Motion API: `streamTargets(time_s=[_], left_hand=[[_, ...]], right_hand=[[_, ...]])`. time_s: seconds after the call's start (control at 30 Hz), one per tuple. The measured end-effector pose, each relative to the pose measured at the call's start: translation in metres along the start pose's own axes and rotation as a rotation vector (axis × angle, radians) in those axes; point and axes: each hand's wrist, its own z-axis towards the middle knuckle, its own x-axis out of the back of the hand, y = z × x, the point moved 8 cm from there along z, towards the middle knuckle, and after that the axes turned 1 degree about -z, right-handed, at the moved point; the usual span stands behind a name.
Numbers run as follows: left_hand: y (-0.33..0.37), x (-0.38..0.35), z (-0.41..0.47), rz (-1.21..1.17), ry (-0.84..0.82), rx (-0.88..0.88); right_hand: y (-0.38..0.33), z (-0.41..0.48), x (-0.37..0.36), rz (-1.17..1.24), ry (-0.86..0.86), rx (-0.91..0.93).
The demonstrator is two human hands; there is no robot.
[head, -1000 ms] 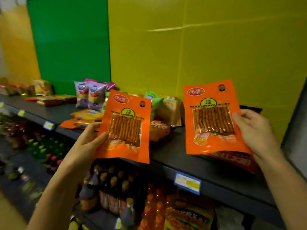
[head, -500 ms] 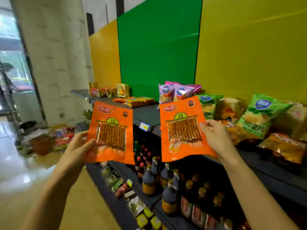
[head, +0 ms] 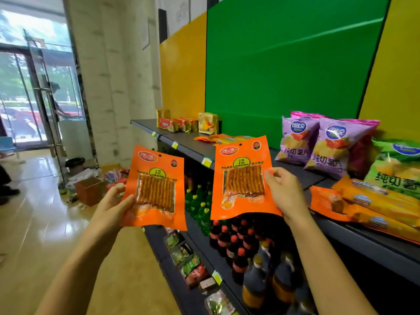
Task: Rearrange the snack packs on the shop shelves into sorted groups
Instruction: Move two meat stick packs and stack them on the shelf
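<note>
Orange foil, two matching packs of spicy strips, one in each of our hands. We are holding the left pack [head: 156,188] upright in our left hand [head: 114,206], fingers clamped on its lower left edge, out over the aisle floor and clear of the shelving. We are holding the right pack [head: 243,178] upright in our right hand [head: 285,193], thumb and fingers pinching its right edge, just in front of the top shelf [head: 295,172]. Resting on that shelf: two purple crisp bags [head: 318,144] standing against the green back panel, a green crisp bag [head: 395,167] beside them, long yellow-orange packs [head: 381,208] lying flat at the right, more orange packs [head: 218,138] lying flat farther along, and small red and gold boxes [head: 181,122] at the far end. Sitting on the shelves below: green-capped and red-capped bottles [head: 227,235].
</note>
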Motion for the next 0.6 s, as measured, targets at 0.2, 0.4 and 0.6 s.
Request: streamTargets(time_s=[0.2,0.4,0.6], left_hand=[[-0.02,-0.001,0.123,0.018,-0.006,0.006],[-0.049,-0.005,0.225,-0.01,-0.046,0.008],[-0.079,-0.012,0.321,-0.003,-0.135,0.002]], right_hand=[[-0.002,0.082,-0.073,-0.016,0.012,0.047],[0.008,0.147,-0.136,0.001,0.049,-0.005],[0.018,0.195,-0.187,-0.102,0.115,-0.028]])
